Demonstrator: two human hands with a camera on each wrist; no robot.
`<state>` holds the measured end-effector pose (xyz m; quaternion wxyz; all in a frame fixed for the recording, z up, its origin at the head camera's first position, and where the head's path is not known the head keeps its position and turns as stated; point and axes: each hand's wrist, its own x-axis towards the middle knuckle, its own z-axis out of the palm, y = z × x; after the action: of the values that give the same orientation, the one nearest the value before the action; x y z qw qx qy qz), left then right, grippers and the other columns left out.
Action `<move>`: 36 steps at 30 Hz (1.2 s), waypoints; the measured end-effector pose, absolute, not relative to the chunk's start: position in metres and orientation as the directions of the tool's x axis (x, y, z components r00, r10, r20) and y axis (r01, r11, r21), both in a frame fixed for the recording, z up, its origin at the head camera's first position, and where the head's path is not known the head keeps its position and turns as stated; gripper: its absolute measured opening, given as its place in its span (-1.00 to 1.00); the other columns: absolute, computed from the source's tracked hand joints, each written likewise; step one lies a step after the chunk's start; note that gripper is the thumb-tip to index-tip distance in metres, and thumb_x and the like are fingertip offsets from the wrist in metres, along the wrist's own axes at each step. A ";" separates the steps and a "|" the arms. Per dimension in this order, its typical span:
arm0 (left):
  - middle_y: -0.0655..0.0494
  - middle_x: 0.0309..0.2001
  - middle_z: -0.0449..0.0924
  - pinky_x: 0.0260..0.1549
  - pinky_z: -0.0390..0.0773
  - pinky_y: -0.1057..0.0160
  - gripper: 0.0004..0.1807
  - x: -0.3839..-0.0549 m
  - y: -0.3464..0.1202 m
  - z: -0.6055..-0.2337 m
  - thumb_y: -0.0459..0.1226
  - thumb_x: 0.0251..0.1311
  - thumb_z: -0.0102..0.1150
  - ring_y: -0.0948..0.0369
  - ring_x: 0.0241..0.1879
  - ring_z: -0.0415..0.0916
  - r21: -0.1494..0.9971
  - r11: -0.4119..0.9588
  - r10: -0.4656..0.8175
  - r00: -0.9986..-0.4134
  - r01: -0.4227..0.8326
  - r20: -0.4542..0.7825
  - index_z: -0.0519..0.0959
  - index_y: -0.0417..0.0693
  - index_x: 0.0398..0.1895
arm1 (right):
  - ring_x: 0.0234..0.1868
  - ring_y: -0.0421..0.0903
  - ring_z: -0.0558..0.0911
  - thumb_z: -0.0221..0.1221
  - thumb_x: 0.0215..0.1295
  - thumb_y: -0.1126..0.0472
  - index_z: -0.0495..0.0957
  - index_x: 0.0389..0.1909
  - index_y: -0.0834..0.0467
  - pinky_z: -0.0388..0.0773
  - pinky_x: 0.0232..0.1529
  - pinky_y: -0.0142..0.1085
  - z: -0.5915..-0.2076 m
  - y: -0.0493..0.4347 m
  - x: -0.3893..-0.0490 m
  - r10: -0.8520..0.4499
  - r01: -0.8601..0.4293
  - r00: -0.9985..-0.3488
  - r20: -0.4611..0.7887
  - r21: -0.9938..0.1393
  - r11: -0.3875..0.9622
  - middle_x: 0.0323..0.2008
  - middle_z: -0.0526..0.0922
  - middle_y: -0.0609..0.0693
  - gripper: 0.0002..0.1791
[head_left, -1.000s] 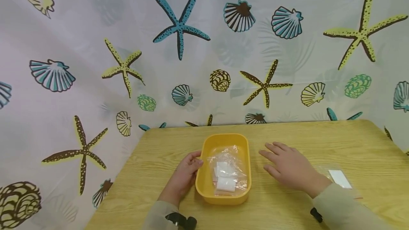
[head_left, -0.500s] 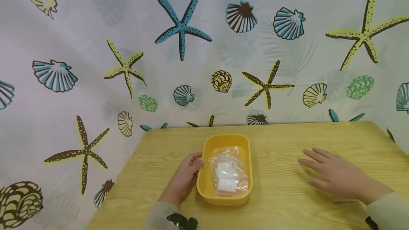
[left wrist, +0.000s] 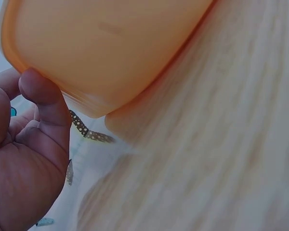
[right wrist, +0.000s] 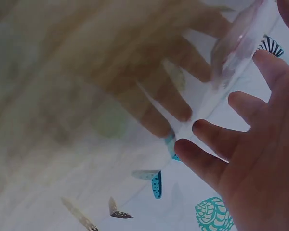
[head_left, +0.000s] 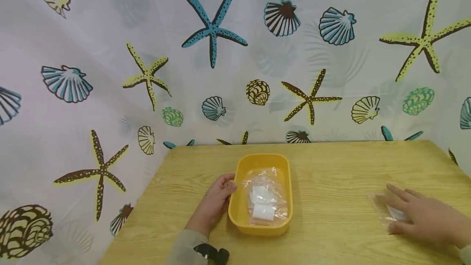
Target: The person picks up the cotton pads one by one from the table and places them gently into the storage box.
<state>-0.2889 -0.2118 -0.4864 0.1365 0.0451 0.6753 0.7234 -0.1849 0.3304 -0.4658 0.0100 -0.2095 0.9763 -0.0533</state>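
A yellow plastic bin (head_left: pixel 259 230) stands on the table in the head view. Inside it lie clear zip bags (head_left: pixel 263 212) with white contents, overlapping each other. My left hand (head_left: pixel 215 199) grips the bin's left side, thumb at the rim; the left wrist view shows the thumb (left wrist: pixel 41 91) against the bin wall. At the right, my right hand (head_left: pixel 428 220) is just over another clear plastic bag (head_left: pixel 380 212) with a white piece in it, partly hidden by the fingers. In the right wrist view, the right hand's fingers (right wrist: pixel 212 137) are spread close to the bag (right wrist: pixel 231 48).
The wood-grain table (head_left: pixel 331 171) runs under everything. Behind it and at the left hangs a white curtain (head_left: pixel 228 68) printed with starfish and shells. A dark strap (head_left: pixel 209 252) is on the left wrist.
My right hand has moved right, away from beside the bin, and come down to the separate bag. The left hand stays at the bin.
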 end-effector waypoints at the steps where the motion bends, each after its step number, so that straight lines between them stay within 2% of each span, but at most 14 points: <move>1: -0.14 0.00 0.48 -0.25 0.65 0.25 -0.50 -0.289 -0.212 -0.487 -0.26 0.51 0.07 0.14 -0.24 0.50 0.989 -0.049 0.259 -0.958 -0.137 -0.119 0.29 -0.10 0.45 | 0.23 0.51 0.41 0.08 0.25 -0.50 0.40 0.45 -0.07 0.47 -0.07 0.39 -0.467 0.332 -0.184 -0.399 -0.395 -0.917 -0.022 -0.115 0.912 0.42 0.32 0.28 -0.13; 5: -0.14 0.00 0.49 -0.24 0.65 0.24 -0.50 -0.288 -0.212 -0.487 -0.26 0.50 0.08 0.14 -0.23 0.52 0.988 -0.058 0.257 -0.958 -0.143 -0.124 0.31 -0.08 0.44 | 0.23 0.56 0.38 0.04 0.29 -0.49 0.37 0.47 -0.07 0.44 -0.06 0.41 -0.469 0.333 -0.182 -0.388 -0.377 -0.918 -0.081 -0.125 0.918 0.41 0.31 0.33 -0.14; 12: -0.17 0.04 0.48 -0.15 0.66 0.21 -0.49 -0.288 -0.210 -0.485 -0.28 0.50 0.07 0.11 -0.14 0.54 0.990 -0.056 0.255 -0.960 -0.130 -0.111 0.30 -0.11 0.45 | 0.23 0.55 0.39 0.03 0.36 -0.42 0.37 0.47 -0.09 0.44 -0.05 0.40 -0.470 0.334 -0.183 -0.390 -0.382 -0.919 -0.053 -0.114 0.917 0.40 0.35 0.31 -0.22; 18: -0.19 0.03 0.49 -0.14 0.66 0.20 -0.50 -0.289 -0.210 -0.486 -0.26 0.51 0.06 0.11 -0.14 0.54 0.990 -0.049 0.256 -0.960 -0.129 -0.112 0.30 -0.10 0.44 | 0.23 0.52 0.40 -0.04 0.44 -0.38 0.38 0.48 -0.09 0.42 -0.02 0.39 -0.471 0.333 -0.186 -0.373 -0.362 -0.926 -0.059 -0.144 0.921 0.39 0.39 0.26 -0.28; 26: -0.21 0.08 0.47 -0.08 0.65 0.16 -0.51 -0.289 -0.211 -0.487 -0.26 0.52 0.05 0.07 -0.07 0.55 0.991 -0.042 0.261 -0.959 -0.124 -0.109 0.30 -0.09 0.44 | 0.25 0.39 0.44 -0.05 0.49 -0.31 0.38 0.47 -0.10 0.43 0.06 0.32 -0.472 0.334 -0.187 -0.378 -0.370 -0.926 -0.029 -0.143 0.918 0.39 0.41 0.19 -0.35; 32: -0.21 0.10 0.48 -0.04 0.64 0.16 -0.49 -0.289 -0.213 -0.485 -0.23 0.52 0.05 0.07 -0.03 0.55 0.991 -0.025 0.263 -0.957 -0.130 -0.119 0.28 -0.07 0.46 | 0.29 0.41 0.40 -0.04 0.52 -0.26 0.39 0.47 -0.03 0.39 0.09 0.33 -0.470 0.332 -0.189 -0.380 -0.367 -0.924 -0.050 -0.170 0.915 0.38 0.42 0.22 -0.35; 36: -0.21 0.09 0.48 -0.06 0.64 0.17 -0.48 -0.289 -0.212 -0.485 -0.23 0.51 0.07 0.09 -0.06 0.55 0.991 -0.029 0.274 -0.954 -0.133 -0.120 0.27 -0.09 0.46 | 0.31 0.41 0.38 0.00 0.53 -0.19 0.41 0.45 0.03 0.38 0.13 0.32 -0.468 0.331 -0.189 -0.383 -0.372 -0.922 -0.053 -0.149 0.916 0.37 0.44 0.20 -0.39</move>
<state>-0.2892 -0.2118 -0.4852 0.1422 0.0515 0.6819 0.7156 -0.1888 0.3307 -0.4677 0.0403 -0.1932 0.9780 -0.0681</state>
